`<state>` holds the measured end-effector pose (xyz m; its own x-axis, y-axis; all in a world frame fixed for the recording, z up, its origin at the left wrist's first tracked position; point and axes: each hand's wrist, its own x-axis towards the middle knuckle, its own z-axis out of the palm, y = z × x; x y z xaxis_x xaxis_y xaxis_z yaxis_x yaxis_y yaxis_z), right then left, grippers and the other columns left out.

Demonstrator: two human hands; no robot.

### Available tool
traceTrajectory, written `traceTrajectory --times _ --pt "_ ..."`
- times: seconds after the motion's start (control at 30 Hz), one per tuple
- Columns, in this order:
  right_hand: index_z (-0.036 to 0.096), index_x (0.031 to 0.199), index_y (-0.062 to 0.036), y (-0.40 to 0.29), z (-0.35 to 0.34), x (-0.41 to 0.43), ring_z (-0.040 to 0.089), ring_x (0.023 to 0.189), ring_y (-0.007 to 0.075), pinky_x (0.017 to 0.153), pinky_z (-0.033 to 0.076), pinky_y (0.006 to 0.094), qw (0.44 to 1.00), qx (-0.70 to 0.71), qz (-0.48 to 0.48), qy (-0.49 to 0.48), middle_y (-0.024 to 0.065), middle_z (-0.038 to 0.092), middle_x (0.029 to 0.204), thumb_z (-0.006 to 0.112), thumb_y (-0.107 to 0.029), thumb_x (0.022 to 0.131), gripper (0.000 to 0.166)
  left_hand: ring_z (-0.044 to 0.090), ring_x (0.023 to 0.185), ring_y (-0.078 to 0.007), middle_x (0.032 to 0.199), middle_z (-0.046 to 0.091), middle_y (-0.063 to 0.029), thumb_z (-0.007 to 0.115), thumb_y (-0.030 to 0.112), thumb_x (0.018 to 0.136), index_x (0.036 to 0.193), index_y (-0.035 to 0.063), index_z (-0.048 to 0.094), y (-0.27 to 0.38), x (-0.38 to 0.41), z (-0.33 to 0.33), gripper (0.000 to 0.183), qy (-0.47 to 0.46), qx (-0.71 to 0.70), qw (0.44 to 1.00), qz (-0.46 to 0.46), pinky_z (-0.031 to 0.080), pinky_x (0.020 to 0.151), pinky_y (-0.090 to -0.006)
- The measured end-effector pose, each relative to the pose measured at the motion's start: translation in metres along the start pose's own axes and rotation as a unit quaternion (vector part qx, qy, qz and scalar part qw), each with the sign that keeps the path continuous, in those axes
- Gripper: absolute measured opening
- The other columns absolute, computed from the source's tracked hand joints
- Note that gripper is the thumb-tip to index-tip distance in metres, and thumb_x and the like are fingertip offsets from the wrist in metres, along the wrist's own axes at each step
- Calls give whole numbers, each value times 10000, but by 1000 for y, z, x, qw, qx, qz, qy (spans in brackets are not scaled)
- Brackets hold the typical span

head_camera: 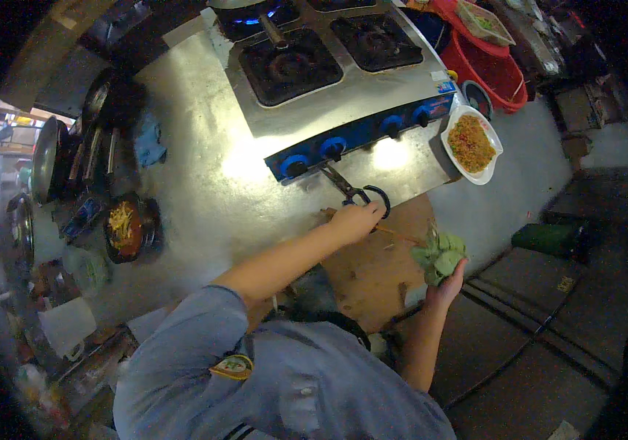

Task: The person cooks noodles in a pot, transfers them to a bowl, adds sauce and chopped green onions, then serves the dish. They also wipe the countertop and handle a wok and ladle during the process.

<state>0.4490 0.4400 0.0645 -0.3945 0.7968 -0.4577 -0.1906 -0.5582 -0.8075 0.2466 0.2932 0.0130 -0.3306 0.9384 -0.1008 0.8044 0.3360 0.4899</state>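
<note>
My left hand (356, 221) is at the handles of a pair of dark metal scissors (347, 190), its fingers closed around one handle. The scissor blades point up and left towards the front of the gas stove (314, 122), over the edge of the steel counter (193, 181). Lower and to the right, my right hand (450, 283) holds a green leafy bundle (441, 256). A thin reddish-brown stick or strand (399, 235) runs between the bundle and my left hand. What it is cannot be told.
A white plate (487, 173) of fried rice-like food stands right of the stove. Red plastic baskets (481, 69) lie beyond it. A blue flame (253, 21) burns on a far burner. At left are a blue cloth (149, 144), pans (49, 159) and a dark dish of food (152, 236).
</note>
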Motion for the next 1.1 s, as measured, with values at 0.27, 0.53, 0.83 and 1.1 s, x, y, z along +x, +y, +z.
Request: traceTrajectory --times 0.27,0.53,0.83,1.1 --pt "396 1199 -13 -5 -91 -16 478 1022 307 818 411 421 996 -67 -12 65 143 460 1162 351 -391 892 489 583 565 -279 759 526 -115 499 104 717 826 31 533 0 17 32 135 -82 120 984 101 477 430 -402" --pt "476 1136 -7 75 77 112 475 988 368 921 325 380 699 -598 -338 -197 208 491 1132 443 -208 851 350 545 689 -283 861 487 -74 591 103 609 834 67 500 41 -212 -95 245 -63 -98 993 29 455 548 -388" --pt "463 1132 -11 196 207 -42 531 706 349 641 440 446 513 -674 -388 -363 187 559 843 525 -188 693 477 514 664 -341 733 484 -137 558 33 593 742 22 494 85 -384 -99 163 163 -157 916 -332 427 550 -401" --pt "573 1039 -111 348 171 -287 573 838 309 765 456 365 407 -396 51 -821 149 611 890 487 -184 790 274 528 707 -337 753 525 -137 584 32 586 780 39 548 153 -455 -97 197 227 -180 858 -424 436 580 -361"
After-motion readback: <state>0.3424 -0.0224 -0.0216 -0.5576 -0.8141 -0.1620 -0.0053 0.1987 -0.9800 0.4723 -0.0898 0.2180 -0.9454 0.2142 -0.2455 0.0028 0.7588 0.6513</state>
